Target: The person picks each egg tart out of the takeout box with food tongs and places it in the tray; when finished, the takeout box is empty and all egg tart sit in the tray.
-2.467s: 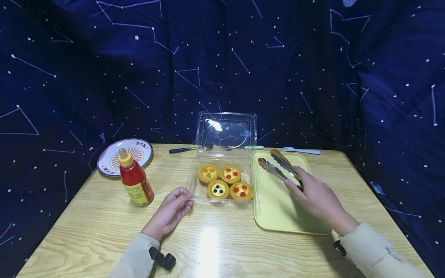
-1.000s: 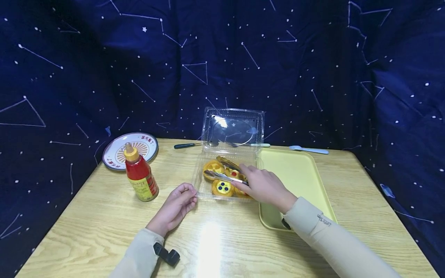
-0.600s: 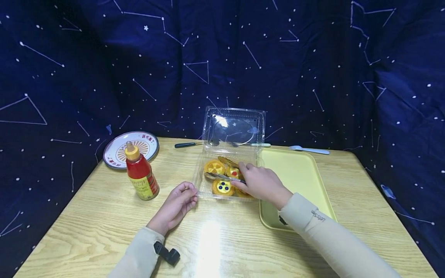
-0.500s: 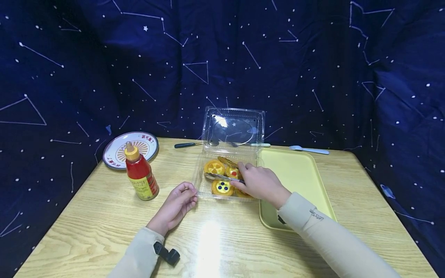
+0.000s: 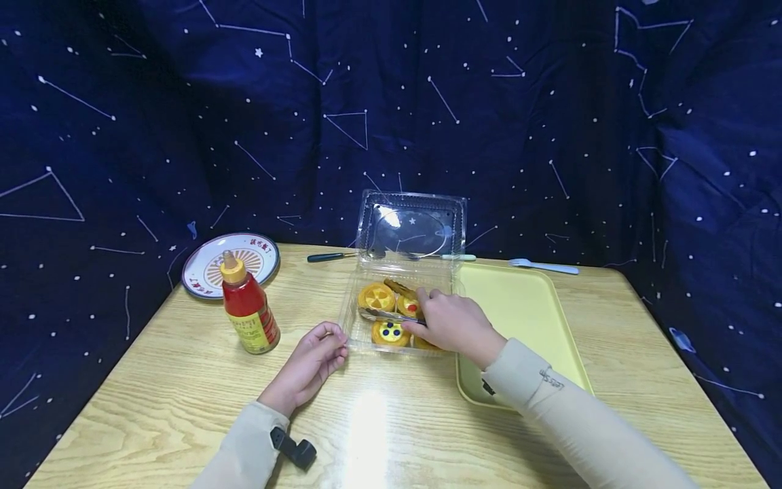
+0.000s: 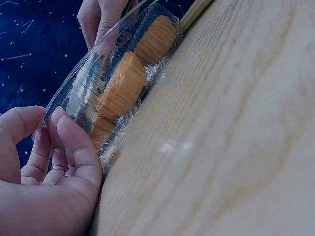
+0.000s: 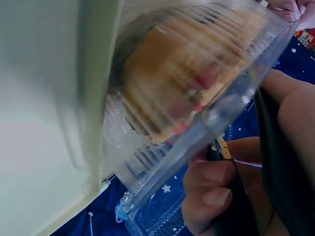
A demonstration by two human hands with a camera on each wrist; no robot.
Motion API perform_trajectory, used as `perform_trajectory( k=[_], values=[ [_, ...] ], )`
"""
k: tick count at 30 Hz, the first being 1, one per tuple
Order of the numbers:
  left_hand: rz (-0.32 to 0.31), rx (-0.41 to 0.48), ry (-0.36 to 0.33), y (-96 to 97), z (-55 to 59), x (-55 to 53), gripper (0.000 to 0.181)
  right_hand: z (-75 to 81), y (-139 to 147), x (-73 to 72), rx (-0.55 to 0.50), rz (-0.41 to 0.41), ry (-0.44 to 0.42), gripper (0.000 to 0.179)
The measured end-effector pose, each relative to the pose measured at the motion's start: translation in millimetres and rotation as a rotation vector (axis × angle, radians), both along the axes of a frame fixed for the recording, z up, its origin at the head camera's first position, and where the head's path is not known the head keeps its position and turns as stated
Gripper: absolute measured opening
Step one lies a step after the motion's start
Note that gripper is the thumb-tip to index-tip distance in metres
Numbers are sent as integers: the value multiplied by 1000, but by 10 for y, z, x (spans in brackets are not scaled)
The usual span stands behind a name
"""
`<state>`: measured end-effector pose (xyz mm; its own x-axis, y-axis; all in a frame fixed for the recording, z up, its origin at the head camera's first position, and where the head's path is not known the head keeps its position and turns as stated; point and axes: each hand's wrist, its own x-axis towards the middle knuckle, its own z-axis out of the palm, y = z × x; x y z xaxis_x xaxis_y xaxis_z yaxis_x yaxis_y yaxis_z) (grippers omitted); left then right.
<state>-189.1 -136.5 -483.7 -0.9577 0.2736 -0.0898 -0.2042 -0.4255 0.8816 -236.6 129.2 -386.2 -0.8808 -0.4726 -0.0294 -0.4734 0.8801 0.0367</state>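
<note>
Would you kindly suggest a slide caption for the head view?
Left hand pinches the near-left corner of a clear container; right hand holds tongs astride a red-topped tart.

"What is being seen behind the table (image 5: 153, 414)?"

"A blue cloth (image 5: 391, 81) is being shown, printed with white stars."

"And the light?"

"A white glare (image 5: 366, 435) is being reflected by the table."
</note>
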Motion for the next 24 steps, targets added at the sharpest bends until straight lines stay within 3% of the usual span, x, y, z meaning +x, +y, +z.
perform_trajectory(
  k=[24],
  values=[
    [6,-4,-7,6,-2,-2,5,19,-167,-21,-13,-57,-18,62]
  ],
)
